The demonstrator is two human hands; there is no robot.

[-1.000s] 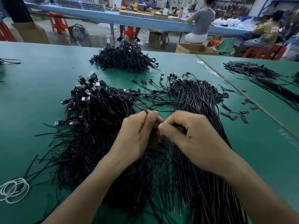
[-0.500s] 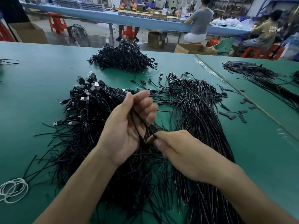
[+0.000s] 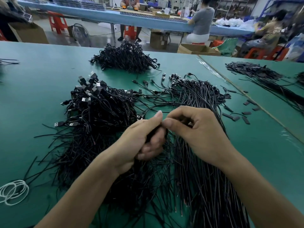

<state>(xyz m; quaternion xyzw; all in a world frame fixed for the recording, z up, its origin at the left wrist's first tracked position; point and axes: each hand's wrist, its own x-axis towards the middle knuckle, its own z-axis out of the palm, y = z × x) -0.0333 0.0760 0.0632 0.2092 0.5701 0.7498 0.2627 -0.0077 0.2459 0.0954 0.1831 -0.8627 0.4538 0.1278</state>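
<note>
a thin black cable (image 3: 156,106) arcs up from between both hands over the middle of the green table (image 3: 41,83). the left hand (image 3: 139,143) curls round a bunch of cables (image 3: 152,133). the right hand (image 3: 197,132) pinches the thin black cable between thumb and forefinger. a usb cable heap (image 3: 98,111) lies to the left, a tangled pile (image 3: 126,58) sits toward the far edge, and a white cord (image 3: 14,192) lies at the near left corner.

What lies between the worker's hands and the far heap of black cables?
Head view: loose black cables with small plugs fanned on the green table, between the left hand, right hand and the far heap.
</note>
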